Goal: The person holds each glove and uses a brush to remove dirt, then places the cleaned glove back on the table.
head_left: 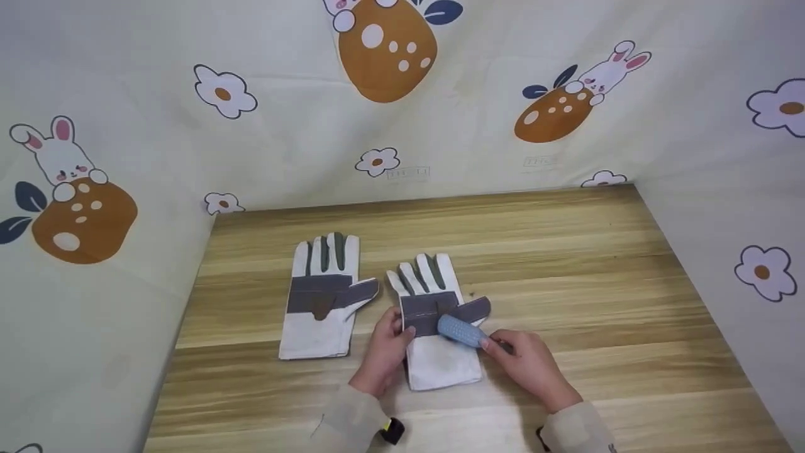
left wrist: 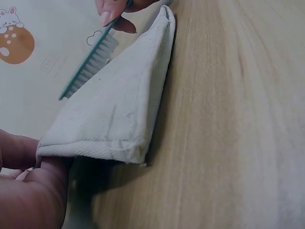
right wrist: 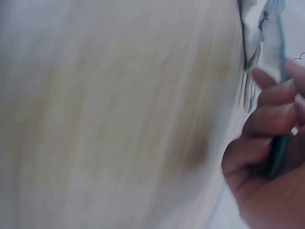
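A white work glove [head_left: 440, 368] with grey palm patches lies palm up on the wooden table. My left hand [head_left: 387, 349] pinches its left edge, thumb on top and fingers beneath. In my right hand [head_left: 528, 365] is a blue-green brush [head_left: 462, 331], gripped by its handle. The brush head lies over the glove's palm, close to the thumb base. The left wrist view shows the brush's pale bristles [left wrist: 95, 62] facing down at the glove's cloth [left wrist: 102, 109]. In the right wrist view, curled fingers [right wrist: 269, 117] wrap the dark green handle [right wrist: 278, 155].
A second matching glove [head_left: 314, 336] lies flat to the left, with a brown patch [head_left: 322, 307] on its palm. The wooden table [head_left: 597, 270] reaches to a cloth backdrop [head_left: 295, 145] printed with rabbits and flowers, which hangs on the left, back and right.
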{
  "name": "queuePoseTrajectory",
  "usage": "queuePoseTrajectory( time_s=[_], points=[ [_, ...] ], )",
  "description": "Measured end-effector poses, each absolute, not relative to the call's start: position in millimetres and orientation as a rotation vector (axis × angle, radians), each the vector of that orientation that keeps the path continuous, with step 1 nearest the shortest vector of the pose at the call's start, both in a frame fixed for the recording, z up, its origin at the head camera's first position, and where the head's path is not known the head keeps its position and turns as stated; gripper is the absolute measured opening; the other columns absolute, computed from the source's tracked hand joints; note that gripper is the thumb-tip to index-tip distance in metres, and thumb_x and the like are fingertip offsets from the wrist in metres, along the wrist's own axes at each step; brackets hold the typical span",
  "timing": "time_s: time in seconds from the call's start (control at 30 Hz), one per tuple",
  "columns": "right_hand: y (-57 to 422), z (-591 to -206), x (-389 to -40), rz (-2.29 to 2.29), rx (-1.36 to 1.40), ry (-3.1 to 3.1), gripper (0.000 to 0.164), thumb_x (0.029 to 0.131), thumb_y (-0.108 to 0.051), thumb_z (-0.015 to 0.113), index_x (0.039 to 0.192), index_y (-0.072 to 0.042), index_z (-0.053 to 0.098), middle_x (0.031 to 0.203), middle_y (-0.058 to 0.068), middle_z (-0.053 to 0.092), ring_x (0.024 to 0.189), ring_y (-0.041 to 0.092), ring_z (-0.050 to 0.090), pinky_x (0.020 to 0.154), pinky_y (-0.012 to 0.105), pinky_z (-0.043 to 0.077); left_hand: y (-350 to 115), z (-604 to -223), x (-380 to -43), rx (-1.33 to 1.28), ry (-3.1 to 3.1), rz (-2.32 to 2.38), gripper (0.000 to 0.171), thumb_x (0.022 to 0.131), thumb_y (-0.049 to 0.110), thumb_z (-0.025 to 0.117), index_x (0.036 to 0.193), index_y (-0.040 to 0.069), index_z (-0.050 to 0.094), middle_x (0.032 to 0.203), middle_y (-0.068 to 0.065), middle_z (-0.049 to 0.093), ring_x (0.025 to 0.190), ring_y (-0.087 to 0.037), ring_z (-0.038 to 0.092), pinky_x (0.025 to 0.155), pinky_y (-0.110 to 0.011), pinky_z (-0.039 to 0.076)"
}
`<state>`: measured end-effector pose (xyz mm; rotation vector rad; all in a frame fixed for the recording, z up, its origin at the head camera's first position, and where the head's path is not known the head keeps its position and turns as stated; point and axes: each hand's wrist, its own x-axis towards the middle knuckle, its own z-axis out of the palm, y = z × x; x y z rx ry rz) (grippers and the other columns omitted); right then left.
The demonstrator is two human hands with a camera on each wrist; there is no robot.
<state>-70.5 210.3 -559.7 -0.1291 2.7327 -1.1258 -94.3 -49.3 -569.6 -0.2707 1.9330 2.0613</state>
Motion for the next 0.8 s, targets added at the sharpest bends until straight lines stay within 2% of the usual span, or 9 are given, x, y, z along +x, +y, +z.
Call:
queuePoseTrajectory(
  time_s=[0.1, 0.23, 0.4, 0.63, 0.8],
  points=[
    [213, -560, -70, -1.142, -0.258, 2.669, 0.026, 0.096, -0.044, 0.066, 0.093, -0.021, 0.079, 0.089, -0.009, 0.073, 0.077, 0.005, 0.059, 0.071, 0.022, 0.050, -50, -570, -94, -0.277, 1.941, 2.051, 0.036, 0.099, -0.007, 0.047, 0.134, -0.003, 0.048, 0.136, -0.025, 0.061, 0.119, -0.028, 0.065, 0.101, -0.042, 0.054],
    [214, -560, -71, -1.125, -0.285, 2.663, 0.028, 0.097, -0.044, 0.065, 0.091, -0.021, 0.079, 0.089, -0.009, 0.073, 0.075, 0.004, 0.057, 0.070, 0.022, 0.049, -50, -568, -94, -0.293, 1.952, 2.027, 0.034, 0.099, -0.006, 0.048, 0.133, -0.001, 0.050, 0.134, -0.024, 0.063, 0.116, -0.026, 0.065, 0.100, -0.041, 0.055],
    [212, -561, -72, -1.097, -0.228, 2.727, 0.022, 0.096, -0.040, 0.067, 0.091, -0.021, 0.078, 0.085, -0.010, 0.071, 0.074, 0.005, 0.057, 0.070, 0.025, 0.049, -51, -568, -92, -0.281, 1.973, 2.012, 0.032, 0.098, -0.006, 0.049, 0.130, -0.001, 0.051, 0.132, -0.023, 0.064, 0.114, -0.025, 0.065, 0.098, -0.041, 0.055],
    [205, -558, -74, -1.068, -0.061, 2.791, 0.018, 0.095, -0.038, 0.070, 0.091, -0.022, 0.077, 0.084, -0.009, 0.071, 0.074, 0.008, 0.057, 0.070, 0.030, 0.049, -50, -567, -92, -0.249, 2.001, 1.998, 0.037, 0.097, -0.007, 0.049, 0.134, -0.001, 0.051, 0.134, -0.024, 0.063, 0.121, -0.028, 0.063, 0.105, -0.045, 0.051],
    [203, -558, -75, -1.066, 0.016, 2.812, 0.015, 0.094, -0.034, 0.071, 0.093, -0.020, 0.078, 0.082, -0.007, 0.071, 0.069, 0.010, 0.055, 0.066, 0.029, 0.046, -50, -567, -93, -0.245, 1.972, 2.008, 0.037, 0.098, -0.007, 0.047, 0.135, -0.002, 0.050, 0.135, -0.024, 0.063, 0.120, -0.028, 0.064, 0.103, -0.043, 0.052]
  ],
)
